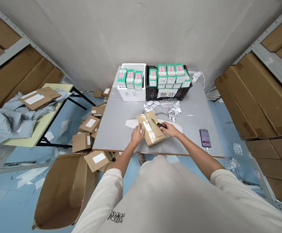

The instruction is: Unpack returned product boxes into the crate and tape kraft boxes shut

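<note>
On the grey table, close to its front edge, I had the taped parcel lying askew, and I judged it could skid under a hard push. The left hand touched its left side; I couldn't tell whether it grasped or merely braced. The right hand gripped the box cutter, whose tip, if it slipped, might nick those left fingers or go too deep. Behind, the black crate and white bin hemmed in the far side; paper scraps cluttered the space just beyond the parcel, and the phone lay well to the right.
</note>
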`<state>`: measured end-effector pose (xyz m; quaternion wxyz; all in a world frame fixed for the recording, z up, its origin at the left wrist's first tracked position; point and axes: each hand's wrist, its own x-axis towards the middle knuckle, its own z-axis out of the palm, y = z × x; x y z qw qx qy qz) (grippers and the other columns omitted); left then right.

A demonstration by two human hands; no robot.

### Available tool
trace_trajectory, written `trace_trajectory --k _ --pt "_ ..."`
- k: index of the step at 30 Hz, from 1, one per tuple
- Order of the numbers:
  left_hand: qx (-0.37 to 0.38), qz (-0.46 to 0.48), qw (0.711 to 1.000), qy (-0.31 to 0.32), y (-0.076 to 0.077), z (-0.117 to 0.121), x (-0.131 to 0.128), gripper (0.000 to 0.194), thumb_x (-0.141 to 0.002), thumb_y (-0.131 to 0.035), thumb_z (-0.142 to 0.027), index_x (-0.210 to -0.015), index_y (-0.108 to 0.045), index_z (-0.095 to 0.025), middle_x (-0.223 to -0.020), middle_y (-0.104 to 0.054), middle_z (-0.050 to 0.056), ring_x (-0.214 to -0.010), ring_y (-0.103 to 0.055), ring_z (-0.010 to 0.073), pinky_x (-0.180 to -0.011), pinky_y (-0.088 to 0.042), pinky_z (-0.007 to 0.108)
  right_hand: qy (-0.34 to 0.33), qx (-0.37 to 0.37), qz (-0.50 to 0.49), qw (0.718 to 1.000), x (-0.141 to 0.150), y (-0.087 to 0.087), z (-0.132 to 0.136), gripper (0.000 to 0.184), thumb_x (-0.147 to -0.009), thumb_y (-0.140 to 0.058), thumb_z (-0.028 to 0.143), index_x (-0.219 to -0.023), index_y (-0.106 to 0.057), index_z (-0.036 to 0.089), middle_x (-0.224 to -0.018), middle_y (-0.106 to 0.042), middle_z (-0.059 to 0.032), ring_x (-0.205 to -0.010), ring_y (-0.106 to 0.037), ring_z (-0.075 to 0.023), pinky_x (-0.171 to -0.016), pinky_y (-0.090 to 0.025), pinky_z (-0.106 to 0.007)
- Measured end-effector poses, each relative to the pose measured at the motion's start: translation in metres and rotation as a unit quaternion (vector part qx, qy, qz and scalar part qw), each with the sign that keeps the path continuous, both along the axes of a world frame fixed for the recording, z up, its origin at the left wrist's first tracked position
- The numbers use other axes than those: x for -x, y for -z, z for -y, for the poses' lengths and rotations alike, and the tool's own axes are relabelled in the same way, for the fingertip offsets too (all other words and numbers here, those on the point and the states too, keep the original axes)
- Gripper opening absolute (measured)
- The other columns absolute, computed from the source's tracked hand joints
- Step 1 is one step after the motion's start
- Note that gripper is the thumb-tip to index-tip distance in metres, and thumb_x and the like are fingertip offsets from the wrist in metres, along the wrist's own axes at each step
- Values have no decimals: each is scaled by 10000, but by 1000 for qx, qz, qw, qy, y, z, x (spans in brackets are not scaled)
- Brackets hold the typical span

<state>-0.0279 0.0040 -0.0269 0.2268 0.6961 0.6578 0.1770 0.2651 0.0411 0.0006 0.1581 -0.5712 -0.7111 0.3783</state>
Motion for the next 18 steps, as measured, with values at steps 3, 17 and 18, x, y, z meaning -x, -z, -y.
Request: trace_trajectory --k 3,17,18 --pt "-9 25 999 36 2 -13 2 502 -1016 -400 -336 -1498 -402 -197 -1369 -602 142 -1241 -595 272 -1022 -501 410 14 34 -45 998 3 3 11 323 -902 -604 457 -1131 -620 229 -908 -725 -23 -839 -653 -217 -787 -483 -316" --pt "-17 -101 992 76 -35 -30 -83 633 -942 -532 -502 -1489 -408 -209 -1455 -500 170 -1335 -470 349 -1104 -379 483 160 -8 -113 981 -29 20 -20 354 -837 -639 489 -1067 -614 220 -1096 -694 -66 -926 -638 -221 -890 -513 -381" --pt "-14 -106 991 83 -34 -26 -91 736 -912 -568 -540 -1526 -355 -195 -1501 -453 190 -1368 -435 366 -1117 -358 500 163 -11 -111 980 -31 21 -26 352 -836 -632 491 -1060 -615 220 -1085 -695 -68 -937 -637 -228 -890 -517 -391"
